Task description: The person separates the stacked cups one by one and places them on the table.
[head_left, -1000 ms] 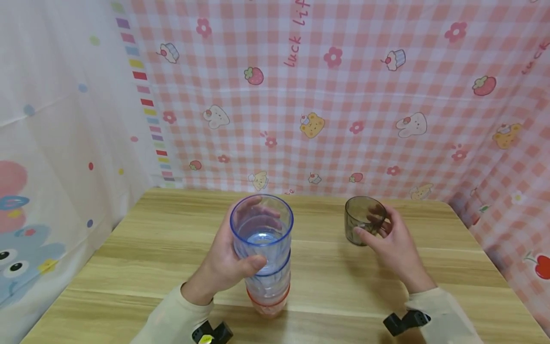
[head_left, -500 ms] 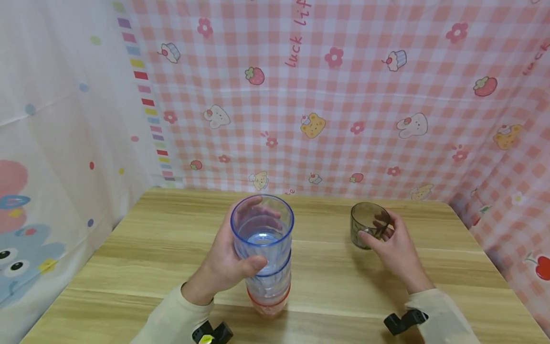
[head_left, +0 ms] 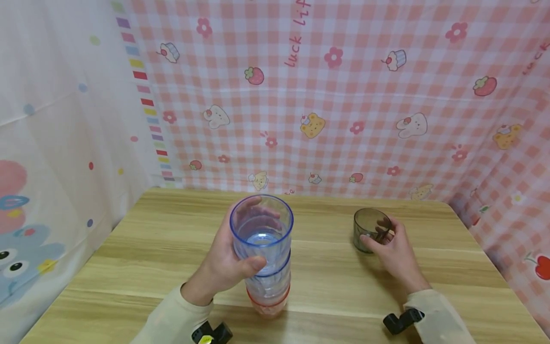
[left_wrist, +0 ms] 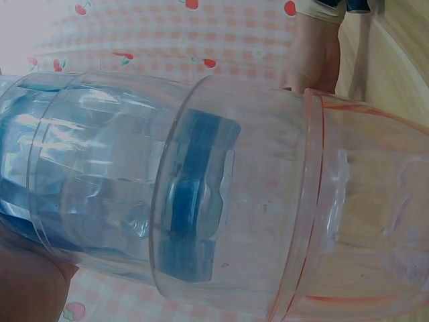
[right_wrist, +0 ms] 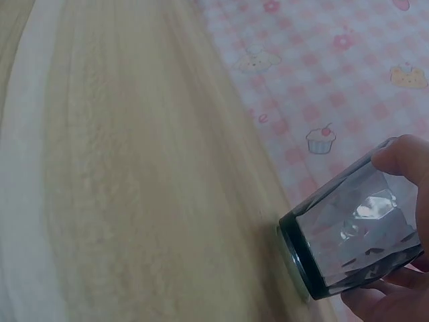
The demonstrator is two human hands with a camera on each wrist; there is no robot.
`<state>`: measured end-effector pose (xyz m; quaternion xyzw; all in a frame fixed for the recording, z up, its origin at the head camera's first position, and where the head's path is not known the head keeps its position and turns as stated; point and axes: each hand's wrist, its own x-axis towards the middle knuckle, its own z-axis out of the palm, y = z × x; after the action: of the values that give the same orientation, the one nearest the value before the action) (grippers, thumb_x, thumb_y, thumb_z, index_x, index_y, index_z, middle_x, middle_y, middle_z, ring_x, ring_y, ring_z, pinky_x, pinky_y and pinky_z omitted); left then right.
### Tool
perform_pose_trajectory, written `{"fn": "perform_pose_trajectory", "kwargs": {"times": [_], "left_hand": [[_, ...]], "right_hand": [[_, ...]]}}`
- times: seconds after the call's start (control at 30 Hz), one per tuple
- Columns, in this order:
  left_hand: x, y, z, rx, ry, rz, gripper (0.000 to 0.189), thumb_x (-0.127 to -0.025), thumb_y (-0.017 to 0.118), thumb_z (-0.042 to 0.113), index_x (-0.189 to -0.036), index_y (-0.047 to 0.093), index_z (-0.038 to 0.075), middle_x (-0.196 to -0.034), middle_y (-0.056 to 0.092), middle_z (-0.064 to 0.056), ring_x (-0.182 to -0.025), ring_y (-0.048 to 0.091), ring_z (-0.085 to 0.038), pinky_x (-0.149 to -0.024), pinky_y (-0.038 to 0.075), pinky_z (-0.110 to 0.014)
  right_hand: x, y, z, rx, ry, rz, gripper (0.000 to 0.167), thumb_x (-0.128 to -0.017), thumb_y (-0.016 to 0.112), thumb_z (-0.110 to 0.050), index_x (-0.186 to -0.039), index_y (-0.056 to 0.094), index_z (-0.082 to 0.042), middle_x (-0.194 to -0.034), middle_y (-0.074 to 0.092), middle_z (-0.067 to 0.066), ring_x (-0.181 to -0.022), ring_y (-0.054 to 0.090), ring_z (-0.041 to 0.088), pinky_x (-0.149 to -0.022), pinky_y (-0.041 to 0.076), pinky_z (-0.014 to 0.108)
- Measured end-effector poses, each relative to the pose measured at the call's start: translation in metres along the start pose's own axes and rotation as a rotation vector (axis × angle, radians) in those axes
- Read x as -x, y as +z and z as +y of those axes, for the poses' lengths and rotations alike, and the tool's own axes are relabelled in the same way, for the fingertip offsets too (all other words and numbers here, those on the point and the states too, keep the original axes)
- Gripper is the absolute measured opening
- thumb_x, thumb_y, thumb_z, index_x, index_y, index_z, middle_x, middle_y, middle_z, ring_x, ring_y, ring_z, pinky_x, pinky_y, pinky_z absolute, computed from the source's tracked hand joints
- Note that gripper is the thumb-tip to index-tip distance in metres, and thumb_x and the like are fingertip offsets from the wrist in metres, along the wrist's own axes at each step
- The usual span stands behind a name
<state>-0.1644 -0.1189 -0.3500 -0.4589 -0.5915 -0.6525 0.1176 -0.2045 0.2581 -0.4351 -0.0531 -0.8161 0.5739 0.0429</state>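
- The left hand [head_left: 223, 260] is gripping the upper part of a tumbler stack [head_left: 275, 282] in the lower middle of the head view, its thumb bending round the near side and its fingers showing through the far wall.
- The stack is rising upright, a blue-rimmed tumbler [head_left: 263, 239] sitting on top and a red-rimmed tumbler [head_left: 268, 309] forming the bottom; the pieces are nesting end into end. Whether its base is touching wood is hard to tell.
- The right hand [head_left: 397, 253] is holding a smoky grey tumbler [head_left: 362, 229], right of centre, the thumb pressing the near side and the fingers curling behind. Its mouth is facing up; whether its base is touching the surface cannot be told.
- Between stack and grey tumbler, a broad strip of wood-grain tabletop [head_left: 322, 282] is stretching, giving both hands side room.
- The tabletop's back edge is running along the foot of a pink checked cloth [head_left: 365, 100], nearer the grey tumbler than the red-rimmed base.
- The side edges are slanting outward to the lower corners; the left one is passing beside a white cloth [head_left: 64, 119], well apart from the left hand.
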Motion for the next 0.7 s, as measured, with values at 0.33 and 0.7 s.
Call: {"fn": "perform_pose_trajectory", "kwargs": {"times": [0.33,0.7], "left_hand": [[0.000,0.000,0.001,-0.002,-0.005,0.005,0.086,-0.098,0.078,0.049,-0.160,0.034,0.007,-0.142,0.065,-0.002,-0.126,0.069,-0.020,-0.107,0.060,-0.044],[0.001,0.000,0.001,-0.003,-0.007,0.001,0.086,-0.098,0.078,0.048,-0.160,0.034,0.008,-0.142,0.065,-0.001,-0.126,0.069,-0.020,-0.106,0.061,-0.044]], "right_hand": [[-0.003,-0.006,0.006,-0.011,0.002,0.009,0.089,-0.103,0.075,-0.015,-0.163,0.012,0.003,-0.164,0.031,0.025,-0.137,0.052,0.023,-0.087,0.048,0.002],[-0.010,-0.024,0.014,0.110,0.021,0.025,0.102,-0.103,0.075,-0.032,-0.169,0.005,0.004,-0.167,0.028,0.033,-0.148,0.045,0.046,-0.080,0.044,0.000]]}}
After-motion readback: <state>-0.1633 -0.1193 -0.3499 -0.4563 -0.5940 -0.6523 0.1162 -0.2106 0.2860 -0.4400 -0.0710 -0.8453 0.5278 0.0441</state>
